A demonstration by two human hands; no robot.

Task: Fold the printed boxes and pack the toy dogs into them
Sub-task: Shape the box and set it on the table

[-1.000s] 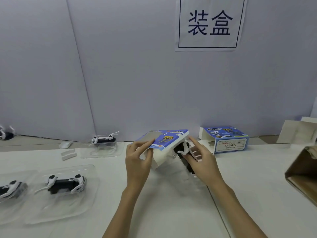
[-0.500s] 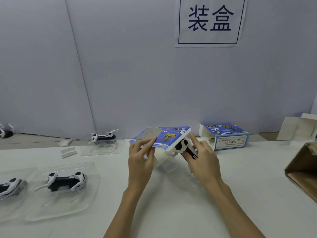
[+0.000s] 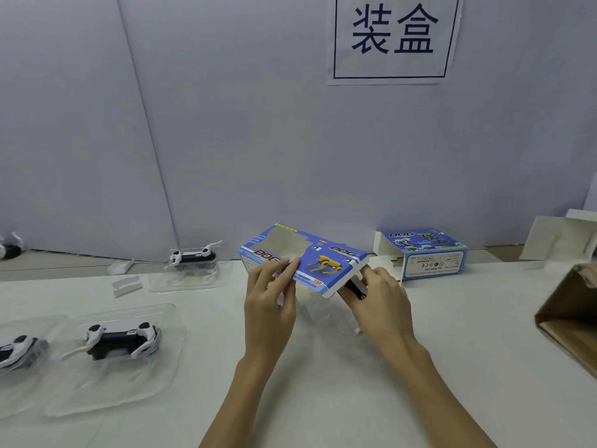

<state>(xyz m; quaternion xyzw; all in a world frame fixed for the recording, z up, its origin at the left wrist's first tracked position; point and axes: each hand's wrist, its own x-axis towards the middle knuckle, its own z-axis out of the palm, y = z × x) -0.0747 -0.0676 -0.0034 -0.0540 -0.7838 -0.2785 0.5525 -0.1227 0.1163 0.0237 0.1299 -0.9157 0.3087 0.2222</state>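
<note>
A blue printed box point(image 3: 323, 260) with a yellow dog picture is held above the table centre, its window face up. My left hand point(image 3: 269, 305) pinches its near left edge. My right hand point(image 3: 378, 299) grips a black-and-white toy dog point(image 3: 353, 286) in its clear tray at the box's right opening; most of the dog is hidden inside the box and behind my fingers. More toy dogs lie in clear trays at the left: one point(image 3: 121, 339) near me, one point(image 3: 16, 349) at the frame edge, one point(image 3: 193, 255) further back.
A second blue printed box point(image 3: 426, 253) stands at the back right with an open flap. A brown carton point(image 3: 568, 315) sits at the right edge, white cardboard point(image 3: 555, 237) behind it. Small white plastic pieces point(image 3: 126, 282) lie at the back left. A wall sign point(image 3: 392, 37) hangs above.
The box has tilted flatter, so its printed top now faces me. The toy dog has slid further into the right opening, pushed by my right hand. My left hand keeps its pinch.
</note>
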